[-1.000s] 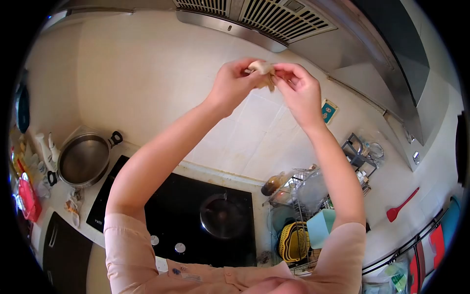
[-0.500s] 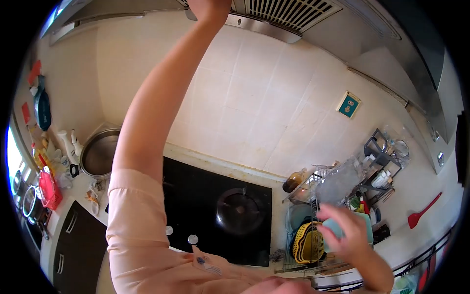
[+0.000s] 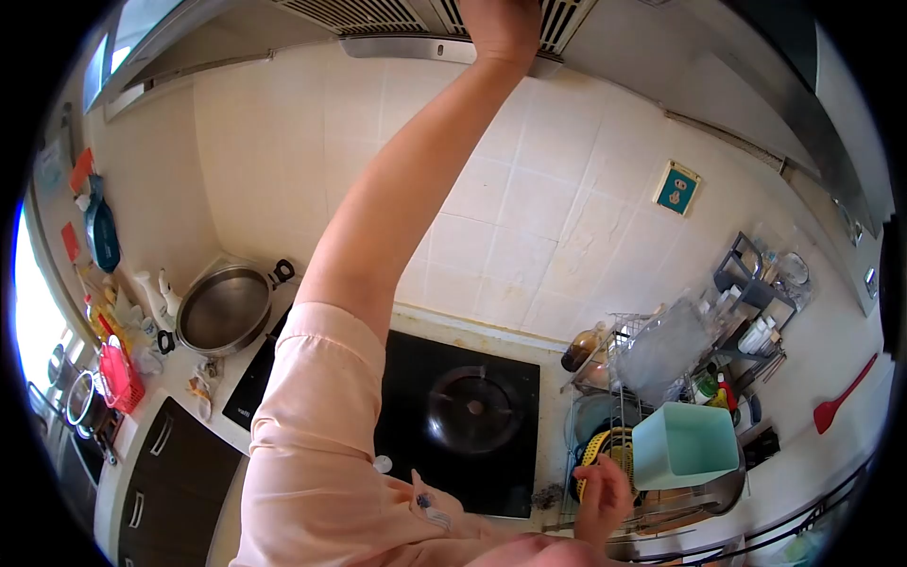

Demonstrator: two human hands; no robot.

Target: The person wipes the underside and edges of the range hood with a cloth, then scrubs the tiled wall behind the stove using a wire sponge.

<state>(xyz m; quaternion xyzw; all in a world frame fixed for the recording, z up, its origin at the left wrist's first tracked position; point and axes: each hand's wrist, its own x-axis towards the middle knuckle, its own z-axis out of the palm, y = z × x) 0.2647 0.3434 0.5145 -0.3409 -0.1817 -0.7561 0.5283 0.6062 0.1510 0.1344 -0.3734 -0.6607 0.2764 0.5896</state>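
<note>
My left hand [image 3: 503, 28] is raised to the slatted filter [image 3: 359, 13] under the range hood, just behind the metal strip [image 3: 406, 47]. Its fingers are cut off or hidden at the top of the view. Low on the right, my right hand [image 3: 605, 496] hangs near the wire dish rack [image 3: 619, 331], fingers loosely bent and apart, with nothing in them. Close by it are a yellow basket [image 3: 593, 449] and a pale green square container [image 3: 652, 452]. Beneath my left arm lies the black glass cooktop [image 3: 402, 364] with a round burner [image 3: 475, 406].
A two-handled steel pan [image 3: 222, 307] stands in the left corner. Further left are a red basket [image 3: 118, 378] and several bottles. A red spatula [image 3: 841, 397] lies on the right, beyond a grey utensil holder [image 3: 746, 269]. A brown bottle [image 3: 578, 352] stands behind the rack.
My left hand has shifted right along the hood. My right hand has dropped down and left, away from the green container, which now shows fully. The whole view has shifted slightly.
</note>
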